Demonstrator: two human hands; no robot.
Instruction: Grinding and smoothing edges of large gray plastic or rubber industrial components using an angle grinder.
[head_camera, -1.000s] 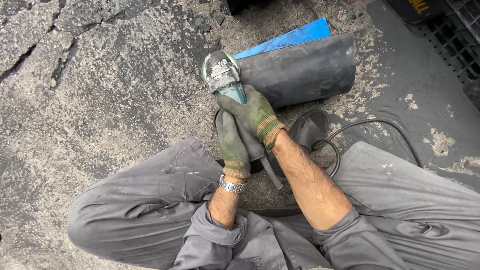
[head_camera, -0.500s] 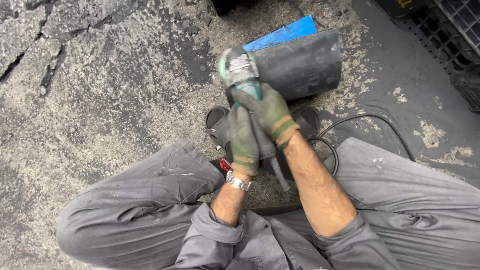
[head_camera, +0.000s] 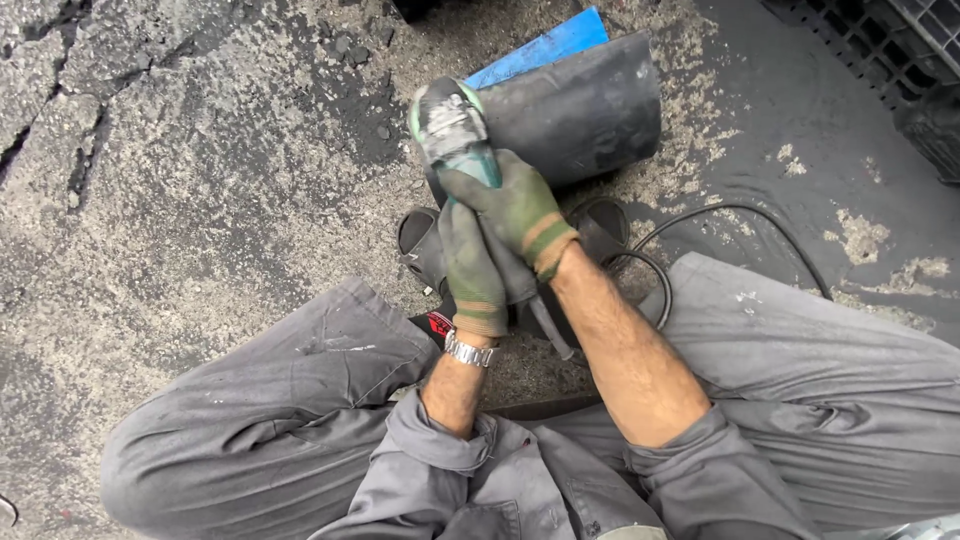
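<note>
Both gloved hands are gripping an angle grinder (head_camera: 462, 150): the left hand (head_camera: 475, 270) is wrapping its body, the right hand (head_camera: 520, 210) is clasping nearer the head, against a black pipe section (head_camera: 580, 115) lying over a blue sheet (head_camera: 545, 45).

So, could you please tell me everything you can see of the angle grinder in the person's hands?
The angle grinder has a teal-green body and a worn, dusty grey head, which points away from the person toward the black rubber tube and appears to meet its near end. Both gloved hands wrap its body: the left hand lower down, the right hand closer to the head. A black cord seems to trail from its rear across the ground. The disc itself is hidden.
</note>
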